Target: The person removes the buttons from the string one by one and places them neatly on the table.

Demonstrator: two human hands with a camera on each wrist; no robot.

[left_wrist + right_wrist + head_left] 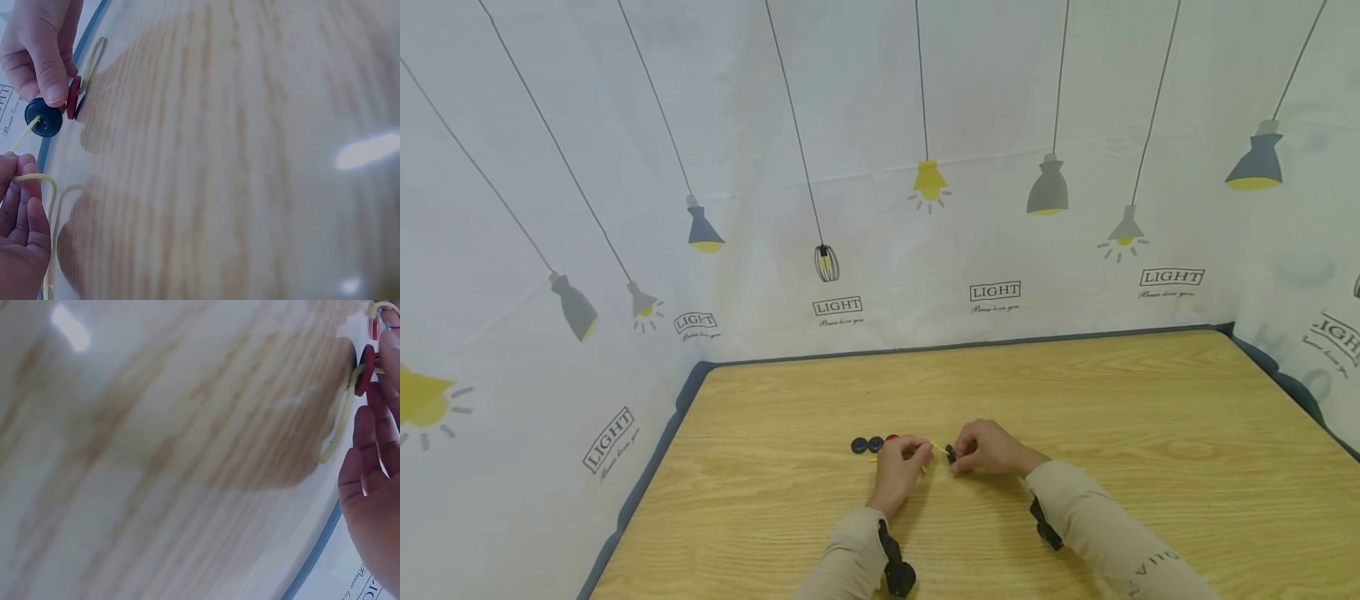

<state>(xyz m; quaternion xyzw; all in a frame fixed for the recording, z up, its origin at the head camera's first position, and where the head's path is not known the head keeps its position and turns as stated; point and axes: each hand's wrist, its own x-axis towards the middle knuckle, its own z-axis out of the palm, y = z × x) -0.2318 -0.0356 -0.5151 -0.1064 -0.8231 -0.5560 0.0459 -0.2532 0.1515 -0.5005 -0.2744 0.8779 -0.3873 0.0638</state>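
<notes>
From the head view, the black button [951, 454] is between the two hands, at about two to three o'clock from the left hand [897, 475] and nine o'clock from the right hand [990, 448]. The left hand pinches a yellow string [938, 448], and the right hand has the button between thumb and fingers. The left arm comes in from six o'clock and the right arm from about five, both in tan sleeves [1093, 508]. Two dark buttons [867, 445] lie on the wooden table [760, 508] at about ten to eleven o'clock from the left hand. The left hand hides part of a red button [891, 437] beside them. A white cloth wall [880, 225] with lamp pictures stands at twelve o'clock.

From the left wrist, the string goes into the middle of the black button, at six o'clock from the right hand. A thin red disc [73, 98] is at two o'clock from that button, and a loop of string pokes out past it. The left hand's thumb and finger nip the string; its other fingers bend softly.

From the right wrist, the red disc is at twelve o'clock from the right hand, with string hanging toward seven. The picture's edge cuts off this hand's fingertips, so their hold cannot be told here.
</notes>
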